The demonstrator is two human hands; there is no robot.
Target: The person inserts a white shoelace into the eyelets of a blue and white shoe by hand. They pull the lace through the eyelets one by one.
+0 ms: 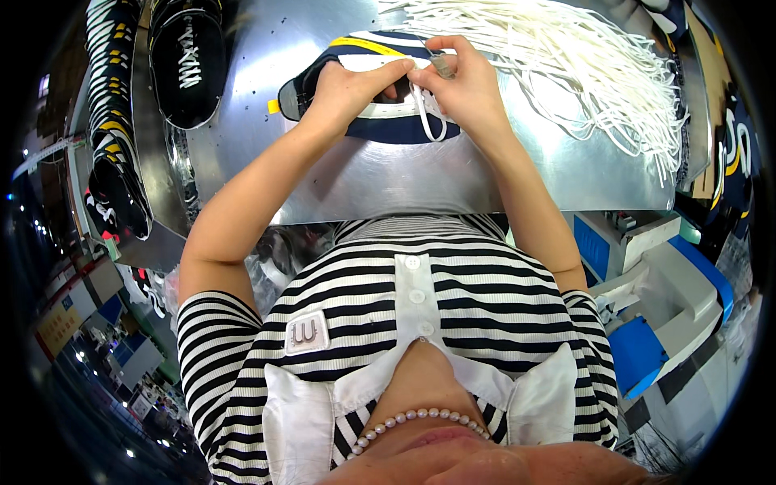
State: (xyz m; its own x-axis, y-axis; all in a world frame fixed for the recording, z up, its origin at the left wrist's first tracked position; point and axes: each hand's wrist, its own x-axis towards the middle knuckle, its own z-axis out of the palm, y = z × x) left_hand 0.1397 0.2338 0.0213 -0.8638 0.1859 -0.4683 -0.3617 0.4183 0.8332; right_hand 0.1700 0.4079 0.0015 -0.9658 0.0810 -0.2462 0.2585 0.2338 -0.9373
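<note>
A navy and white shoe upper with a yellow stripe lies on its side on the metal table. My left hand is closed on it, the fingers reaching into its opening and the thumb along the white eyelet edge. A white shoelace hangs in a loop from the eyelet area. My right hand pinches at that edge beside the lace, thumb against forefinger; the exact spot is partly hidden. A small grey piece shows at the right fingers; whether it is a wrap or a tool I cannot tell.
A large pile of loose white laces spreads over the table at the right. Laced dark shoe uppers stand at the left, beside a long stacked row. A grey and blue machine is at the lower right.
</note>
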